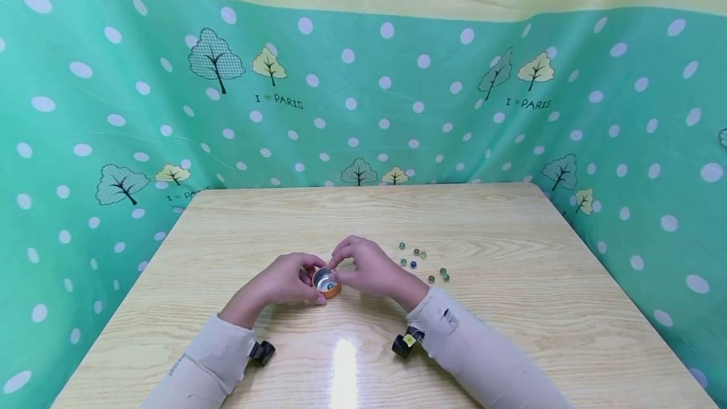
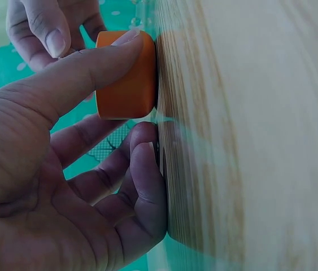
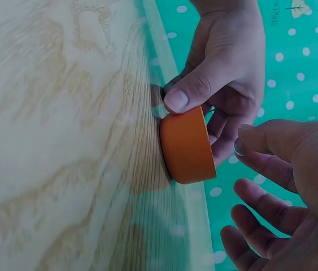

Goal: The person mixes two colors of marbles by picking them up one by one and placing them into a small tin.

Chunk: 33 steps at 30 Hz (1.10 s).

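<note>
My left hand (image 1: 286,279) grips a small round orange bowl (image 3: 188,148) with a silvery inside, its thumb along the near side and fingers around the far side. The bowl stands upright on the table, and a glass marble (image 1: 330,286) shows inside it in the head view. Thumb and index finger of my right hand (image 1: 366,267) pinch another clear glass marble (image 3: 239,147) close over the bowl's opening. The other fingers of that hand are spread and loosely bent, as the right wrist view shows.
Several glass marbles, among them a dark blue one (image 1: 413,264) and a greenish one (image 1: 402,246), lie scattered to the right of my right hand. The wood-grain table (image 1: 488,333) is backed by a green dotted curtain (image 1: 352,118).
</note>
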### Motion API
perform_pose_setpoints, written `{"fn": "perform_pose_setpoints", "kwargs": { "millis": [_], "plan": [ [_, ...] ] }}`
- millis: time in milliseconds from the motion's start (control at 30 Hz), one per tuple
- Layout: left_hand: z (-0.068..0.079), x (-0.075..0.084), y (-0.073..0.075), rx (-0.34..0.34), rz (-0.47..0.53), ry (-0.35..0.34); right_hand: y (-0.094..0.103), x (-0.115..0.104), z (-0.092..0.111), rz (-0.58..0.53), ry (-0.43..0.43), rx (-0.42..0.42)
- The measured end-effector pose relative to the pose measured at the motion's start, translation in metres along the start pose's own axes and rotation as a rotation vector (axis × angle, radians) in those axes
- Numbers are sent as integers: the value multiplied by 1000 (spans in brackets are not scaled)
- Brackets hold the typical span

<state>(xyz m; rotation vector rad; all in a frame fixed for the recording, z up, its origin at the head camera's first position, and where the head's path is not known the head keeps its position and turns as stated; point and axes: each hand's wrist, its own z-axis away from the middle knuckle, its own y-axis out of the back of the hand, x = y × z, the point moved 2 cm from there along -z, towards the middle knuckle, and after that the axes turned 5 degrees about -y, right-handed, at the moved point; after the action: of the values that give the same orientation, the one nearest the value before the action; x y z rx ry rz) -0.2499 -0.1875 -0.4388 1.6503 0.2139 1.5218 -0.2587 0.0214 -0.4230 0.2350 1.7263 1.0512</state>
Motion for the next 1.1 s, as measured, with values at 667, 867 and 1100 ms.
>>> {"fn": "perform_pose_setpoints", "kwargs": {
  "millis": [667, 867, 1100],
  "plan": [
    [2, -1, 0, 1, 7, -11, -5, -4, -2, 19, 6, 5],
    [1, -2, 0, -8, 13, -24, -2, -5, -1, 26, 12, 14],
    [0, -4, -1, -6, 15, -15, 0, -5, -1, 22, 0, 19]
  ]
}}
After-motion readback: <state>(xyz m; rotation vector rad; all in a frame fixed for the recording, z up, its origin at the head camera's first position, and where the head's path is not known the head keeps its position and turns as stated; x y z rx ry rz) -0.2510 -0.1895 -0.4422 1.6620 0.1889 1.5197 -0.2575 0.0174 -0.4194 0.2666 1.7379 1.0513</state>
